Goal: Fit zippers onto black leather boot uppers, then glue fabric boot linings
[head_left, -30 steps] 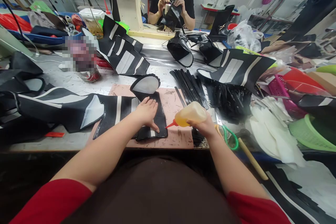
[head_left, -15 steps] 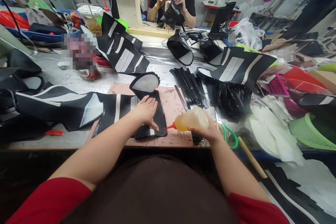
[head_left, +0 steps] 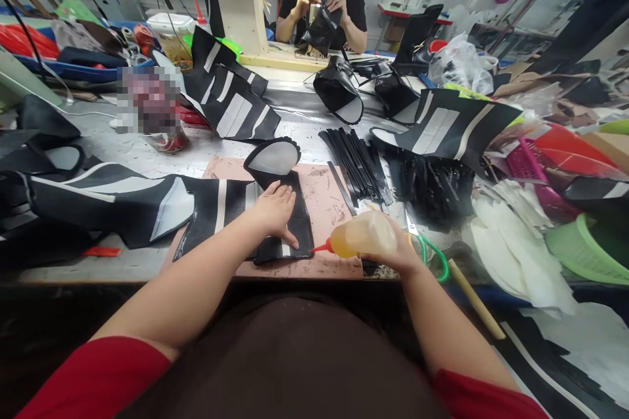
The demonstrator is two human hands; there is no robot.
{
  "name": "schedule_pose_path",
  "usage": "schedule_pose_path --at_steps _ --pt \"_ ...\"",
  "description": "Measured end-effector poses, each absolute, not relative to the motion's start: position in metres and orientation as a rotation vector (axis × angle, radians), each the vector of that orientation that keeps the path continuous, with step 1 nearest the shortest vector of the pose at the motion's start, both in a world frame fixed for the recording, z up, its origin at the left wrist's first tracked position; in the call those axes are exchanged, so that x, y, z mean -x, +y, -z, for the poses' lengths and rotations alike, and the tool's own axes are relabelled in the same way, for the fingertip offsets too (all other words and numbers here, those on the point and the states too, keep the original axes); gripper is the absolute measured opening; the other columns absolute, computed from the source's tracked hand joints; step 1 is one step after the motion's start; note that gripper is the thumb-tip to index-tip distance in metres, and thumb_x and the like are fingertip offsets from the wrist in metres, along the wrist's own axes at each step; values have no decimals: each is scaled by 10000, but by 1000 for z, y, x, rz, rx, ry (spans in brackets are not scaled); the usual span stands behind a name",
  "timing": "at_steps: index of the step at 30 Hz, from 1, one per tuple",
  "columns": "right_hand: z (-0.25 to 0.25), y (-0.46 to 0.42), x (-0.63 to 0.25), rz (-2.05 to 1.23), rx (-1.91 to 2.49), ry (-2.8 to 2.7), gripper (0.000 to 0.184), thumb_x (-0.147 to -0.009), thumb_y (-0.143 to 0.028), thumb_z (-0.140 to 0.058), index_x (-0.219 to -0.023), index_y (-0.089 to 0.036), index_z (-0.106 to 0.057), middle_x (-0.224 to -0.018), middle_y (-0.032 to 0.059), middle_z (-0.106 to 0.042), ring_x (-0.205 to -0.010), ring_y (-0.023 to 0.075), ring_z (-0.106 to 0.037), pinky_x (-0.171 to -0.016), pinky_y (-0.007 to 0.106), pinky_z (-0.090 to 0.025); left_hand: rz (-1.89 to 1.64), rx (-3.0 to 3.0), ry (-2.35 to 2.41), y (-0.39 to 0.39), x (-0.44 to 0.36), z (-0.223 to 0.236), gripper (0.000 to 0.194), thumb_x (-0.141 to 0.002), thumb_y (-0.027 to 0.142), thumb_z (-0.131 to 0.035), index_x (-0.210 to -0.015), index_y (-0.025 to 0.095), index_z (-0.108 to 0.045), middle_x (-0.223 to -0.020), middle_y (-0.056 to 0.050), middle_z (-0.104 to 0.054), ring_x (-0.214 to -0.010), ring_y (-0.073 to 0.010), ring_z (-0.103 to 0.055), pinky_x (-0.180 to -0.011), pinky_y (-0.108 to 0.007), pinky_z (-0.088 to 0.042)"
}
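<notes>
My left hand (head_left: 275, 211) lies flat, fingers stretched out, pressing a black shoe-upper piece (head_left: 297, 217) onto a pink work mat (head_left: 327, 196). My right hand (head_left: 400, 250) grips a translucent yellow glue bottle (head_left: 362, 234) held on its side. Its red nozzle (head_left: 320, 248) touches the lower right corner of the black piece. A grey oval insole part (head_left: 274, 158) lies at the top of that piece. More black uppers with white stripes (head_left: 122, 200) spread to the left of the mat.
Black strips (head_left: 354, 160) lie right of the mat, with green-handled scissors (head_left: 432, 255) and a wooden handle (head_left: 474, 298) by my right hand. White pieces (head_left: 515, 242) and baskets (head_left: 584, 249) fill the right. Across the table a person's hands (head_left: 319, 3) work at a sewing machine.
My right hand and the glue bottle have moved down and toward me along the piece's right edge, the nozzle now at its lower corner. My left hand has stayed put.
</notes>
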State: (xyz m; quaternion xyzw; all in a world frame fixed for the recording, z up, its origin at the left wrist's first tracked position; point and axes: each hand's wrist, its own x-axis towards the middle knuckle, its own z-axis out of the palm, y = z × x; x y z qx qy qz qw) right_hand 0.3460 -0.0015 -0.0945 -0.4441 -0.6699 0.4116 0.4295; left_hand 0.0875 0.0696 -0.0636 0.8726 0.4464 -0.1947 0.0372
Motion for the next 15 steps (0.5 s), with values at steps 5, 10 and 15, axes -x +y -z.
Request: schedule_pose_path --at_steps 5,10,15 --pt "94 8 -342 -946 1156 -1584 617 -499 -495 -760 -999 -220 -524 -937 66 -622 -862 259 -604 -739 439 -515 584 -2671 1366 69 -87 64 1274 -428 774 -591 -1357 -21 -230 -1428 -245 -209 -1341 -314 -151 -1091 -397 45" --pt "82 32 -324 -845 1116 -1683 581 -507 -362 -783 -1005 -213 -524 -996 70 -623 -892 241 -607 -775 427 -505 579 -2698 1369 69 -85 65 1273 -425 787 -576 -1357 -12 -236 -1426 -241 -216 -1339 -307 -166 -1091 -392 40" --pt "82 37 -311 -511 989 -1728 475 -592 -282 -734 -1020 -233 -532 -1117 98 -589 -1071 261 -542 -936 456 -414 594 -2708 1360 68 -84 64 1261 -446 789 -560 -1357 -18 -230 -1424 -249 -210 -1340 -304 -164 -1091 -396 36"
